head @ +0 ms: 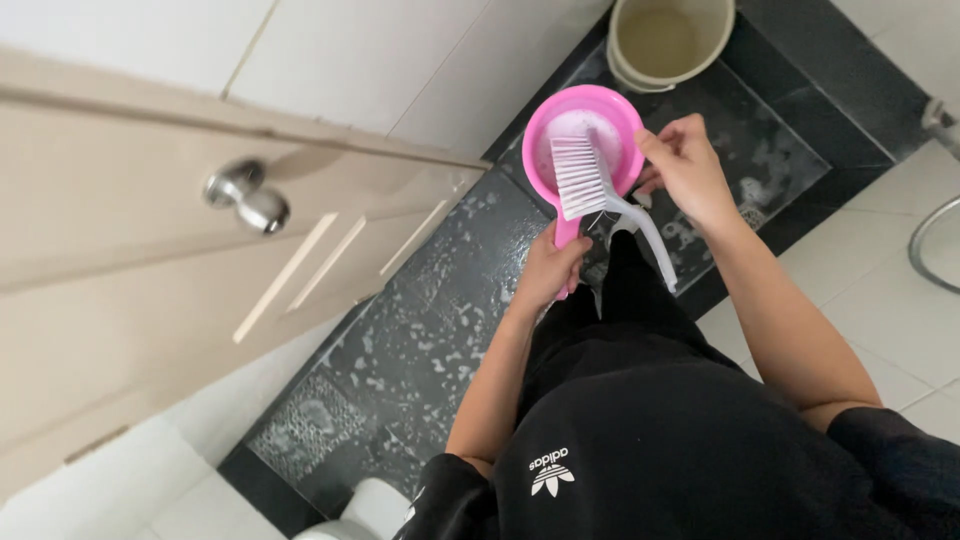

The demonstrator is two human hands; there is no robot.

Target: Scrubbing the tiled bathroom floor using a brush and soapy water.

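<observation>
Left hand [548, 268] fingers clamped on pink dipper [585, 135] handle, bowl away from body; brush [600, 195] lies across it w/ handle toward body — right hand [688, 168] fingers pinch rim, nearer.

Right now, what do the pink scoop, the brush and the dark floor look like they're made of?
Scoop: likely moulded plastic, smooth, evenly pink, slight sheen. Brush: pale plastic handle, fine straight whitish bristles, probably synthetic. Floor: dark tile, perhaps stone or ceramic; grout lines show, and the surface is wet with white suds, so its finish is hard to judge.
</observation>
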